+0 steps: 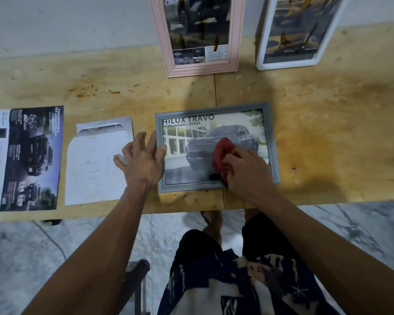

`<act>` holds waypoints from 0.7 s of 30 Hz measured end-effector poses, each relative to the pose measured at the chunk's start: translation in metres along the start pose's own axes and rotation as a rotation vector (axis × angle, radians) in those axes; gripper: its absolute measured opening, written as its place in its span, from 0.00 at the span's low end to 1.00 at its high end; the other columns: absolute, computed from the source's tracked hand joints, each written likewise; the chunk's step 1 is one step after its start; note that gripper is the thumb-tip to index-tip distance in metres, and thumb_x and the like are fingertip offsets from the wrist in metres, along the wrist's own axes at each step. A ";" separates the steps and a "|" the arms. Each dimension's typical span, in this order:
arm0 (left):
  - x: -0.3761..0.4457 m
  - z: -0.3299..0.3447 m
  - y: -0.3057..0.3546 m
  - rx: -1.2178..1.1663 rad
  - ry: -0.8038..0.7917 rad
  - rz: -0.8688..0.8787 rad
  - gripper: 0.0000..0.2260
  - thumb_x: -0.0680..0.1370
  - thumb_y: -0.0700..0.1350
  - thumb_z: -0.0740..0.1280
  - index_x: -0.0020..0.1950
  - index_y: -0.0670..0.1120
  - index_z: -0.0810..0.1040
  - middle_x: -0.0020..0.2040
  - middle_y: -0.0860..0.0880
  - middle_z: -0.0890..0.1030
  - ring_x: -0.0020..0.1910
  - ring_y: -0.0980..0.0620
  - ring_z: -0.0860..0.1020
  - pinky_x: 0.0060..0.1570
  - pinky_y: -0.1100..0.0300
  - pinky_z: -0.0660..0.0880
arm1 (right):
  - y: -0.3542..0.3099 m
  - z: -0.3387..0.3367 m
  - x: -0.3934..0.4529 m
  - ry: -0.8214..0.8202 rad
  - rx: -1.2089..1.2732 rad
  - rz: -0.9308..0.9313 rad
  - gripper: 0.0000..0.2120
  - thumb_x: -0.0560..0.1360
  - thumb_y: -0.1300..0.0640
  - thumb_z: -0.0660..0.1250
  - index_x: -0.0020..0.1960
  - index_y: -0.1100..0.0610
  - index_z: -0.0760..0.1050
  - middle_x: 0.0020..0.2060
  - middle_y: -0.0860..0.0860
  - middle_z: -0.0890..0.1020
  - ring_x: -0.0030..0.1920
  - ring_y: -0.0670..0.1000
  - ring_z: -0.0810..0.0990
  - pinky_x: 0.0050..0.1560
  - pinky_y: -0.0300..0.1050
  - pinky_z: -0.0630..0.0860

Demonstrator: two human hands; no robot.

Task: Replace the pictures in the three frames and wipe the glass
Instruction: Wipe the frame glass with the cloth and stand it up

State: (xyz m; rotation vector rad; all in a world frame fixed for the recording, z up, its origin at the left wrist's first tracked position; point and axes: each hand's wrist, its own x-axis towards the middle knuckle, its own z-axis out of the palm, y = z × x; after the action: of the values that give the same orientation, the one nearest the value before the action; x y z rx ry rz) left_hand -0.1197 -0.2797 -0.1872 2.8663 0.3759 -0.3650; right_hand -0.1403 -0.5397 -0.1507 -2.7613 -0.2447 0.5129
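A grey frame [216,146] lies flat near the bench's [328,133] front edge. The right hand [243,171] has its grip closed round a red cloth [223,153] on the glass. The left hand [141,155], fingers spread and holding nothing, rests at the frame's left edge. A pink frame [198,37] and a white frame [298,30] stand at the back edge.
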 end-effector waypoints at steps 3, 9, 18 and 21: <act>0.000 -0.001 0.002 0.020 0.009 0.014 0.20 0.83 0.60 0.52 0.74 0.59 0.64 0.75 0.51 0.62 0.70 0.40 0.61 0.66 0.29 0.52 | 0.022 -0.006 -0.004 0.073 -0.096 0.059 0.13 0.65 0.59 0.70 0.49 0.54 0.79 0.51 0.54 0.79 0.46 0.61 0.77 0.42 0.50 0.73; -0.005 -0.002 0.017 0.022 0.017 -0.056 0.18 0.83 0.55 0.55 0.73 0.57 0.65 0.74 0.51 0.63 0.70 0.39 0.62 0.67 0.30 0.53 | 0.044 -0.011 -0.006 0.008 -0.172 0.084 0.12 0.68 0.58 0.64 0.50 0.54 0.78 0.52 0.54 0.78 0.49 0.63 0.75 0.42 0.54 0.76; -0.005 -0.007 0.023 0.025 -0.034 -0.107 0.16 0.83 0.55 0.53 0.71 0.58 0.63 0.74 0.52 0.61 0.71 0.39 0.60 0.66 0.31 0.53 | 0.044 -0.036 -0.013 -0.129 -0.317 0.088 0.09 0.76 0.57 0.62 0.52 0.53 0.80 0.58 0.51 0.74 0.63 0.58 0.70 0.46 0.49 0.71; -0.005 -0.009 0.023 0.028 -0.051 -0.099 0.16 0.83 0.55 0.53 0.71 0.57 0.63 0.74 0.51 0.61 0.71 0.39 0.60 0.66 0.31 0.53 | 0.050 -0.052 -0.015 -0.226 -0.343 0.126 0.09 0.76 0.57 0.62 0.52 0.52 0.79 0.58 0.48 0.73 0.65 0.54 0.67 0.46 0.48 0.68</act>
State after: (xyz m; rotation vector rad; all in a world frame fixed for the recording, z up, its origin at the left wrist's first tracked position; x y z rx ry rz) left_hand -0.1159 -0.3002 -0.1733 2.8665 0.5081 -0.4633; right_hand -0.1296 -0.6041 -0.1171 -3.0624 -0.2299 0.8929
